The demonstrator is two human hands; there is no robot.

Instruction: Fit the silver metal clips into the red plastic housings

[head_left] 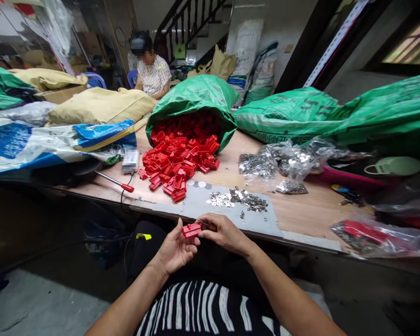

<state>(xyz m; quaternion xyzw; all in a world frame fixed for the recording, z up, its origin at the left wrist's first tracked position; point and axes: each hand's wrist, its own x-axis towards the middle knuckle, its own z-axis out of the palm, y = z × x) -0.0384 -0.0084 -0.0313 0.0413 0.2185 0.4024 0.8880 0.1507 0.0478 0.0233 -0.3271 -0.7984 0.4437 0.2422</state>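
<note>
My left hand (177, 252), palm up just in front of the table edge, grips a red plastic part (191, 230) between thumb and fingers. My right hand (226, 233) is closed round a small tool with a brown handle (212, 227), mostly hidden by the fingers; its fingertips meet the right end of the red part. Beyond my hands a heap of the same red parts (175, 161) spills from a green woven sack (199, 91). Small silvery metal pieces (221, 199) and darker metal pieces (252, 200) lie on a grey mat (269, 219).
Clear bags of metal pieces (290, 161) lie to the right, near a pink container (350, 175). A red-tipped lever (115, 182) points across the table at left, below a small white box (129, 160). Full sacks (101, 105) line the back; a person (154, 74) sits beyond.
</note>
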